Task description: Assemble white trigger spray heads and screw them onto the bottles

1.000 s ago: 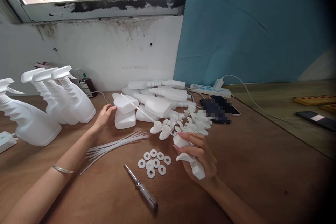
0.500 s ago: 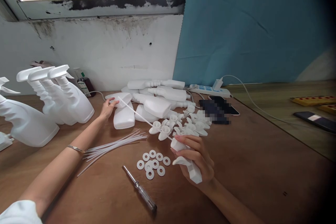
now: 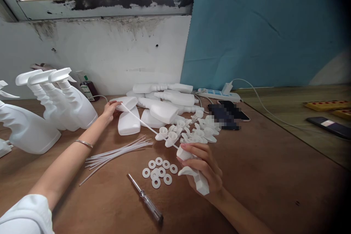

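Note:
In my right hand (image 3: pixel 205 166) is a white trigger spray head (image 3: pixel 201 181), its cap end toward the upper left. A long, thin white dip tube (image 3: pixel 145 124) runs from that cap up and left, passing over the loose parts. At its far end my left hand (image 3: pixel 110 110) has its fingertips closed on the tube, in front of a lying white bottle (image 3: pixel 127 103). Just beyond my right hand lies a pile of white spray heads (image 3: pixel 201 133). Left of that hand are several white ring washers (image 3: pixel 161 172).
Spare tubes (image 3: pixel 117 151) and a screwdriver (image 3: pixel 146 199) lie on the brown table (image 3: pixel 263 175). White bottles (image 3: pixel 161 109) are heaped by the wall. Assembled spray bottles (image 3: pixel 74 98) stand at left, near a dark bottle (image 3: pixel 89 89). Phones (image 3: pixel 236 109) and a power strip (image 3: pixel 219 95) lie behind.
My left hand has shifted slightly left and its fingers have closed on the tube's far end. My right hand still holds the spray head, moved slightly left.

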`<state>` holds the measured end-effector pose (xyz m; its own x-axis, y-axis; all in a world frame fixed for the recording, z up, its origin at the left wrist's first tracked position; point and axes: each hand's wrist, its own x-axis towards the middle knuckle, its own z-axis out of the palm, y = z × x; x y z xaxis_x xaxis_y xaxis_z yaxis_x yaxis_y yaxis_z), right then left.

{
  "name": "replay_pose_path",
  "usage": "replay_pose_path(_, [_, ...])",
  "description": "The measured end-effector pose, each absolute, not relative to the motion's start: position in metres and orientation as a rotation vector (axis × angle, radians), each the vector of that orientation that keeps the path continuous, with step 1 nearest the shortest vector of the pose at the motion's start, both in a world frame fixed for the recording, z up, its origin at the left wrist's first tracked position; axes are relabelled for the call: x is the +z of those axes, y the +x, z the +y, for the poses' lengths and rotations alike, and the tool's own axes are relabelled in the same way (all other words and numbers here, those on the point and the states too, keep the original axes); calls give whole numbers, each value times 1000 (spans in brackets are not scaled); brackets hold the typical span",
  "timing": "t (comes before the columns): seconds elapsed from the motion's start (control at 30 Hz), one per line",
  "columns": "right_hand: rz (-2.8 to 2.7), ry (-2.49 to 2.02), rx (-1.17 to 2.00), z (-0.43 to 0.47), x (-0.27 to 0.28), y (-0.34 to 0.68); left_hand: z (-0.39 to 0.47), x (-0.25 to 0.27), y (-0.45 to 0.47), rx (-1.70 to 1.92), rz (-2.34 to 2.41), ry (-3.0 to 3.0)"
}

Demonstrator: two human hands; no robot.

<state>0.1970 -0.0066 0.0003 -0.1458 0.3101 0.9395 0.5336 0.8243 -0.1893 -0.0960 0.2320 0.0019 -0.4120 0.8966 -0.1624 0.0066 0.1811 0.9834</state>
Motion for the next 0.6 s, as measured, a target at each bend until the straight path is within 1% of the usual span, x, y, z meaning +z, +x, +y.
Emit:
replay_pose_path(0.17, [-1752, -622, -222, -6, -2, 196, 223, 6, -103, 1329, 1550, 943])
replay_pose_path(0.33, [-1767, -616, -213, -6, -4, 196, 207, 18, -99, 1227, 1468, 1156])
replay_pose_path(0.6, [-1775, -605, -221, -6, -8, 195, 189, 26, -84, 1112, 1464, 1433])
